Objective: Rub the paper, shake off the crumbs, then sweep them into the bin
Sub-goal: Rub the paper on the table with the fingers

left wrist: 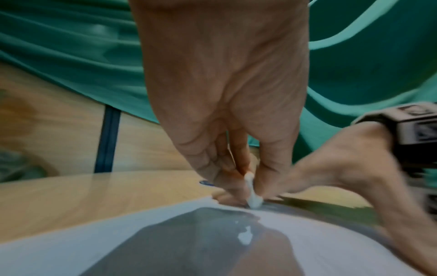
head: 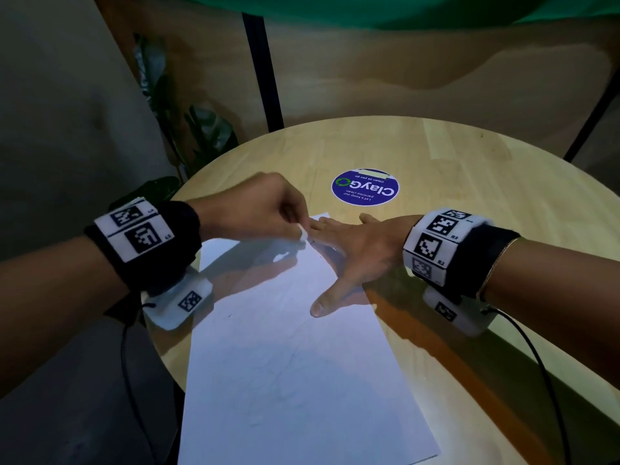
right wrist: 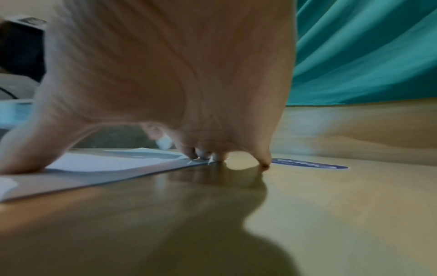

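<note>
A white sheet of paper [head: 288, 347] with faint pencil lines lies on the round wooden table [head: 453, 162], its near end hanging over the table's edge. My left hand [head: 268, 209] pinches a small white eraser [head: 303, 234] between thumb and fingers and holds its tip down on the paper's far end. The left wrist view shows the eraser [left wrist: 253, 198] touching the paper [left wrist: 71, 242]. My right hand [head: 355, 253] lies flat with fingers spread, pressing the paper's far right corner, thumb on the sheet. In the right wrist view its fingertips [right wrist: 203, 154] rest on the paper's edge [right wrist: 106, 162].
A round blue sticker [head: 365, 187] is stuck to the table just beyond the hands. A dark leafy plant [head: 201, 135] stands left of the table, and a black post [head: 265, 68] rises behind it. Green cloth [head: 436, 8] hangs at the back. No bin is in view.
</note>
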